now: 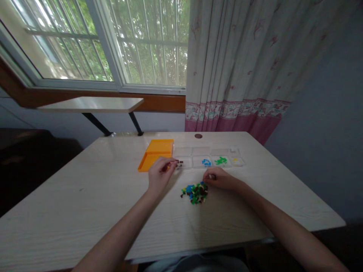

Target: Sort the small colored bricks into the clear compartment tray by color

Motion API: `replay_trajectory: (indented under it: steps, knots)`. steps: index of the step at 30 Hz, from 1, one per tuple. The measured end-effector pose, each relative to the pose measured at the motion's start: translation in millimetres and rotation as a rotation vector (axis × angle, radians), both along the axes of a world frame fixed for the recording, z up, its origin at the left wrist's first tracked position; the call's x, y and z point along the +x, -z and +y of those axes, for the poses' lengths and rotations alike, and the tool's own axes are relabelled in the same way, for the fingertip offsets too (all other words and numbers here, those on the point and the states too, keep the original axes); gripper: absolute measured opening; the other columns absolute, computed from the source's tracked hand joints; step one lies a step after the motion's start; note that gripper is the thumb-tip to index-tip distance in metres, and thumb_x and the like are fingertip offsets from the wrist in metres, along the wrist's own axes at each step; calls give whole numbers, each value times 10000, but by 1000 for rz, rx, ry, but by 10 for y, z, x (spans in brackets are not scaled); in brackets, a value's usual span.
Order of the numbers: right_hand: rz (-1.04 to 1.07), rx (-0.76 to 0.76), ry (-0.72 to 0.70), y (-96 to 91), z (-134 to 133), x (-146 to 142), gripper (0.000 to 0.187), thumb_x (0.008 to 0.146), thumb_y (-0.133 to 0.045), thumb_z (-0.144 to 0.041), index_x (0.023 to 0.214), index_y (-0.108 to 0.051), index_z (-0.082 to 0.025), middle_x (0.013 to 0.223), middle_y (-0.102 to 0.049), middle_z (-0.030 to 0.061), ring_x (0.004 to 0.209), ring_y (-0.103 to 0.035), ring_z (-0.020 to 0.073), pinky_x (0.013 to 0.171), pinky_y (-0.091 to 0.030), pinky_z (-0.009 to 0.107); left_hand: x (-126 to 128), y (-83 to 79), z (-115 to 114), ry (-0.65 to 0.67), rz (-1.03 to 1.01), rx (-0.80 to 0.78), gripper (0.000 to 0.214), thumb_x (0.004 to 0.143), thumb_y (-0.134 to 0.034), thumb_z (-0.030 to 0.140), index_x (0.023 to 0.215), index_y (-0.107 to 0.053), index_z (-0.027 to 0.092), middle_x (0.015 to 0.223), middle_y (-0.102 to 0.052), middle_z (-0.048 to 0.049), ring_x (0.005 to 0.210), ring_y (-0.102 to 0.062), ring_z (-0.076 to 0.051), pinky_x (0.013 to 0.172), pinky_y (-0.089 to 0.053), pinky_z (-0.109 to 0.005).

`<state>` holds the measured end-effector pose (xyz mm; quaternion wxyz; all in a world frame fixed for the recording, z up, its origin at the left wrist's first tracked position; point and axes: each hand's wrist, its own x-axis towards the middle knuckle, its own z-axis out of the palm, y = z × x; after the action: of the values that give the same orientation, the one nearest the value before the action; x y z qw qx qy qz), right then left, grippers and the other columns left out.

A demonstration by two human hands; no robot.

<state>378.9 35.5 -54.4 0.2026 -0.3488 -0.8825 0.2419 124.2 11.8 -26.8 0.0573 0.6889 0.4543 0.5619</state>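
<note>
Head view: you look down at a pale wood-grain table [85,204] with both of your bare forearms reaching forward onto it.
Left hand: your left hand [159,174] is loosely curled, its fingertips pinched narrow at the near edge of the leftmost tray compartment, where small dark brown pieces [179,163] lie. Whether a piece is between the fingertips is too small to tell.
Right hand: your right hand [219,178] rests on the table with fingers curled in narrow, its fingertips just at the upper right edge of the loose pile. You cannot tell whether it grips anything.
Pile: a small heap of mixed beads [195,193], green, blue, yellow and dark, lies on the table between your two hands, nearer the right one.
Sorting tray: a clear compartment tray [210,152] sits just beyond your hands, in two rows. In the near row, from left to right, are dark brown pieces, blue pieces [206,162], green pieces [220,161] and yellow pieces [237,161].
Lid: an orange lid [156,154] lies open, touching the tray's left side, partly behind your left hand.
Table edge: a small dark round disc [198,136] sits at the far side of the table.
Background: a barred window [113,41] shows green trees; a floral curtain [241,64] with a pink hem hangs to its right.
</note>
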Motion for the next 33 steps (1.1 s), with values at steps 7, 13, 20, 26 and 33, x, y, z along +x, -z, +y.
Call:
replay_trajectory:
  steps: [7, 13, 20, 26, 33]
  knots:
    - [2, -6, -16, 7, 3, -2, 125, 767, -560, -241, 801, -644, -156, 667, -586, 7, 556, -456, 91, 537, -359, 194, -10, 62, 29, -20, 50, -58, 132, 769, -572, 281, 773, -638, 166, 671, -596, -8, 592, -506, -102, 542, -389, -201]
    - [42, 42, -101, -1, 8, 4, 149, 794, -536, -251, 814, -657, -166, 752, -625, 34, 644, -522, 111, 623, -407, 216, -13, 237, 214, -137, 154, -261, 195, 779, -524, 325, 802, -646, 175, 619, -579, 8, 573, -514, -112, 529, -362, -207]
    - [-7, 69, -67, 23, 16, -10, 127, 780, -556, -239, 824, -658, -177, 753, -635, 29, 678, -544, 124, 658, -415, 232, 15, 232, 266, -274, 328, -442, 224, 790, -498, 355, 829, -668, 215, 690, -641, -9, 644, -555, -153, 540, -333, -232]
    - [-48, 72, -26, 22, 2, -23, 125, 778, -557, -239, 820, -652, -170, 737, -621, 32, 680, -532, 129, 653, -404, 237, 0, 223, 245, -281, 356, -441, 227, 802, -484, 333, 854, -668, 211, 767, -667, -25, 689, -572, -161, 565, -351, -236]
    - [73, -30, 84, 30, -17, -84, 169, 787, -534, -286, 821, -629, -149, 673, -559, 4, 559, -429, 88, 528, -333, 199, 51, 304, 195, 39, 370, -321, 209, 811, -488, 306, 853, -649, 181, 720, -646, -20, 615, -547, -119, 563, -380, -208]
